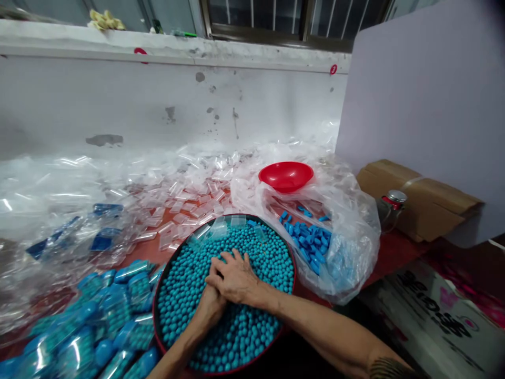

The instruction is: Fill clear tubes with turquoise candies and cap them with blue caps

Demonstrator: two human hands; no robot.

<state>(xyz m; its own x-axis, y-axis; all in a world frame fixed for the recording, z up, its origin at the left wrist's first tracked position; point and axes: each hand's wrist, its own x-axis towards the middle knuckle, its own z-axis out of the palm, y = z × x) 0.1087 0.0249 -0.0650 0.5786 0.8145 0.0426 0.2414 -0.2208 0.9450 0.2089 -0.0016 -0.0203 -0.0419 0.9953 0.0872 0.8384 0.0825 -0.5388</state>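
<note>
A round, dark red-rimmed tub point(156, 321) holds a mass of small turquoise balls point(185, 302). My right hand point(236, 279) lies palm down over the balls, its fingers apart and slightly bent, the tips among them. It overlaps my left hand point(213, 305), whose fingers are mostly hidden beneath it. Whether anything sits under the two hands cannot be seen. Several small clear plastic boxes point(221, 227) rest on the balls at the tub's far edge. To the left lies a heap of clear packs with blue caps point(116, 310), filled with turquoise balls.
Right of the tub, a clear plastic bag point(355, 226) lies open around loose blue caps point(311, 242). A red bowl point(286, 176) rests at its back. Loose clear boxes point(189, 208) spread behind the tub. Folded cardboard point(414, 200) and a metal-lidded jar point(390, 208) stand at right.
</note>
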